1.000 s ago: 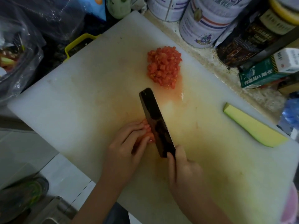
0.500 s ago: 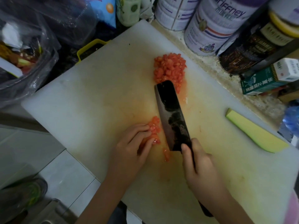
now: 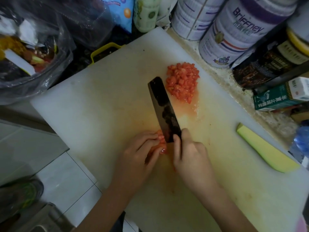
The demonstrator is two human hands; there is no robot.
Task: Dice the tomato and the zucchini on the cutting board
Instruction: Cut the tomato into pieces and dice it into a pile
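A pile of diced tomato (image 3: 183,82) lies at the far middle of the white cutting board (image 3: 100,106). My right hand (image 3: 190,156) grips a dark cleaver (image 3: 164,109) by its handle, index finger along the blade, which points toward the pile. My left hand (image 3: 142,154) holds a small clump of tomato pieces (image 3: 161,142) with curled fingertips, right against the blade's left side. A long pale green zucchini wedge (image 3: 265,148) lies near the board's right edge, apart from both hands.
Large tins (image 3: 234,36), a dark jar (image 3: 270,59) and a green box (image 3: 280,96) crowd the counter behind the board. A plastic bag of scraps (image 3: 31,56) sits at far left. Tiled floor and a slipper (image 3: 18,196) show at lower left.
The cleaver has come back from beside the diced pile to the clump under my left fingers. My right hand shifted left with it. The view has drifted a little.
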